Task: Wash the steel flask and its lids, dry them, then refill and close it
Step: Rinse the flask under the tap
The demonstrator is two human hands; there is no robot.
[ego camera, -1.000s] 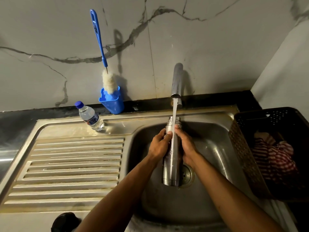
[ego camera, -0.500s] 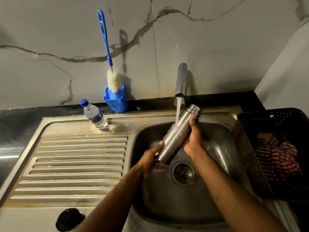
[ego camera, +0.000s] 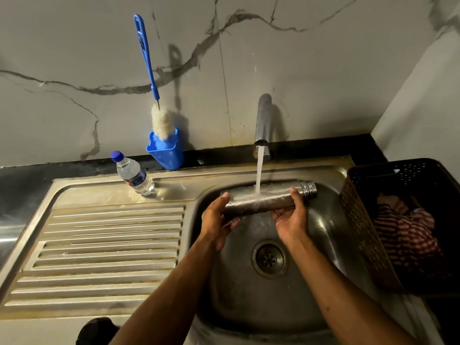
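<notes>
The flask (ego camera: 263, 199) lies sideways over the sink (ego camera: 323, 235), its threaded open neck pointing right, with water (ego camera: 258, 170) from the tap (ego camera: 263, 120) falling on the middle of its body. The left hand (ego camera: 215, 225) wraps its grip around the flask's base end; the right hand (ego camera: 292, 219) cups the flask from below near the neck, thumb curled over the top. On the steel drainboard (ego camera: 107, 245) stands a small plastic bottle (ego camera: 134, 174) with a blue cap. Behind it a blue cup (ego camera: 165, 153) holds a bottle brush (ego camera: 151, 80). A dark basket (ego camera: 398, 220) at the right holds what looks like striped cloth (ego camera: 408, 235).
</notes>
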